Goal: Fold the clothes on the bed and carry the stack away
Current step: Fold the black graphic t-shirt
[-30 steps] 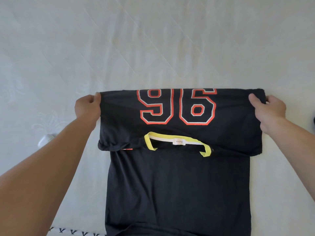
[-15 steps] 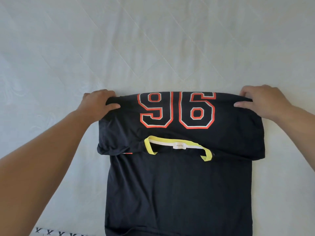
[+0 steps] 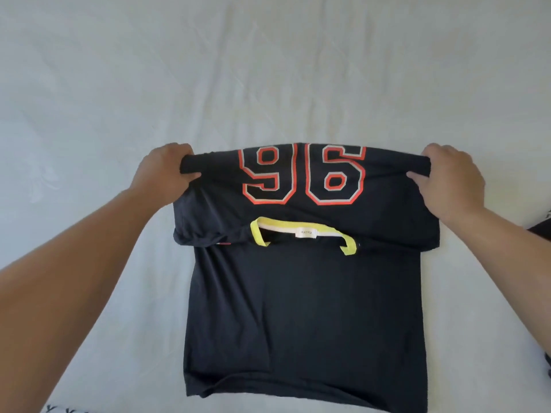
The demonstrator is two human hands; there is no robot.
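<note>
Left hand [image 3: 165, 171] now grips the far-left corner of the black shirt [image 3: 304, 308], fingers [image 3: 187, 150] curled over the fold and thumb clamped beneath, where half a second back it only lay on the cloth. That folded edge has come up off the white bed [image 3: 89, 84] and stretches taut across. In the middle, the orange 96 [image 3: 302, 175] reads upright, the yellow collar [image 3: 301, 235] just below it, opening toward the person. The shirt's long axis runs away from the person, hem nearest. Over to the right hand [image 3: 450, 177], pinching the far-right corner the same way, raised too.
</note>
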